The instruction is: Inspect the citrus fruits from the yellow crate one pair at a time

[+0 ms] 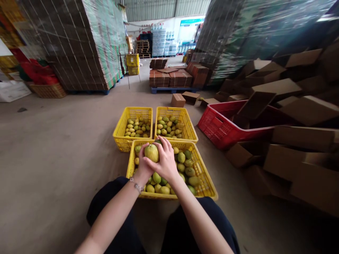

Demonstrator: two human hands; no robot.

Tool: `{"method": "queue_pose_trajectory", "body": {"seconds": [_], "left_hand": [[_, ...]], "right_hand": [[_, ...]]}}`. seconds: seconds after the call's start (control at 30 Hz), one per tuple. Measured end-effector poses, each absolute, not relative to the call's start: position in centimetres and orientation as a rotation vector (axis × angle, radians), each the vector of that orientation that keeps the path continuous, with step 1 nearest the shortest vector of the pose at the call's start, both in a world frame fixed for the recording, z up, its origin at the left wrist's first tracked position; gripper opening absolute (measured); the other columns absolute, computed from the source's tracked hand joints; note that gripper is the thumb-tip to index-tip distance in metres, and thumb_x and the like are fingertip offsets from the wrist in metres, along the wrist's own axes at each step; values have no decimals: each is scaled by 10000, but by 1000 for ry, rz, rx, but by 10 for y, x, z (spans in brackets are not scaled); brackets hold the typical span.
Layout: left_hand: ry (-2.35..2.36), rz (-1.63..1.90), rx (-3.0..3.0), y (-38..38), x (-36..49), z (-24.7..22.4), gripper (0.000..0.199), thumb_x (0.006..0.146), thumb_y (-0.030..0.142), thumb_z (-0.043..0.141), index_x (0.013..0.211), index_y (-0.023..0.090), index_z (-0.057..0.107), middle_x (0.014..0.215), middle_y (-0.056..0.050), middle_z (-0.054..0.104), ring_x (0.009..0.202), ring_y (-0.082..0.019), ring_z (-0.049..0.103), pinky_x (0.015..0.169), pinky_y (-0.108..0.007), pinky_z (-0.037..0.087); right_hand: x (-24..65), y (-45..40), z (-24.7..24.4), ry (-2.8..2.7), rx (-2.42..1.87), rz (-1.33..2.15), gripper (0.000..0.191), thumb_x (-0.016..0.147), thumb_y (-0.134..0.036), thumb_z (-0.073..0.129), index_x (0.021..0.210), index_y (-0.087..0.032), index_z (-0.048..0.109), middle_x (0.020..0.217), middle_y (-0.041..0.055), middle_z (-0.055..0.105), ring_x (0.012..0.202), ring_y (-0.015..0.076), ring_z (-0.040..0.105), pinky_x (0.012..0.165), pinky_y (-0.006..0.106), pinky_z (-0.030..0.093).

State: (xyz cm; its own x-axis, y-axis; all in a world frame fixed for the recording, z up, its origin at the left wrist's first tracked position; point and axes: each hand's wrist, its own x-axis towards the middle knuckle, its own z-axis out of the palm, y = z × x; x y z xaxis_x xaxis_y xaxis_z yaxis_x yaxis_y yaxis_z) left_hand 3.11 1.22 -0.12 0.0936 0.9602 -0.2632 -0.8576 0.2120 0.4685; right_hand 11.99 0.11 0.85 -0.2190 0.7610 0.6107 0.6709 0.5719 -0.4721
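Observation:
My left hand [144, 168] is closed round the left and lower side of a plump yellow-green fruit [152, 152], perhaps a lemon. From the right, my right hand [166, 160] reaches over it, thumb along its lower side. A dark green fruit [158, 141] shows behind it by my right fingers; whether they grip it I cannot tell. Both hands are above the large front yellow crate [205, 173], where many yellow and green fruits [189, 171] lie. My wrists and forearms hide part of the load.
Two smaller yellow crates, left [119, 133] and right [191, 127], hold similar fruit beyond the front one. At right are a red crate [219, 132] and a heap of cardboard boxes [299, 148]. Flattened cardboard bundles [181, 78] lie on a blue pallet [172, 90]. Wrapped stacks rise on both sides.

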Motion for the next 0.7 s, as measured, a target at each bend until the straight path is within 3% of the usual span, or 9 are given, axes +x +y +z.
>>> {"method": "queue_pose_trajectory", "body": {"seconds": [0.13,0.23,0.43,0.57,0.7], "left_hand": [[505,1330,321,15,27,-5,305,758,488,586,824,194,631,889,-74,675,1015,-251,625,880,-348,526],[491,1308,393,19,27,-1,404,787,577,512,862,198,632,904,-82,669,1023,-254,623,902,-368,524],[563,1430,192,29,14,13,336,799,484,500,746,173,615,706,-37,640,731,-159,650,749,-277,543],[548,1566,402,26,8,21,282,795,406,506,681,167,604,631,-18,621,609,-134,614,631,-257,514],[704,1728,797,19,11,18,312,812,403,473,663,174,622,665,-25,636,646,-147,618,663,-263,496]], "right_hand": [[113,-2,6,-1971,-981,74,547,731,-417,673,1210,-192,533,1203,156,601,1248,356,458,1048,590,337],[113,-3,2,-1966,-779,31,493,767,-322,656,1237,-231,534,1071,113,664,1078,305,592,993,540,415],[131,-4,9,-1783,-702,-13,581,758,-294,697,1282,-279,448,1134,106,649,1026,289,627,864,479,515],[144,0,21,-1665,-919,244,533,747,-329,719,1206,-261,456,1142,88,621,1050,254,610,908,429,502],[148,6,20,-1678,-879,524,536,713,-331,755,1145,-255,447,1105,57,602,1010,221,608,877,367,509]]}}
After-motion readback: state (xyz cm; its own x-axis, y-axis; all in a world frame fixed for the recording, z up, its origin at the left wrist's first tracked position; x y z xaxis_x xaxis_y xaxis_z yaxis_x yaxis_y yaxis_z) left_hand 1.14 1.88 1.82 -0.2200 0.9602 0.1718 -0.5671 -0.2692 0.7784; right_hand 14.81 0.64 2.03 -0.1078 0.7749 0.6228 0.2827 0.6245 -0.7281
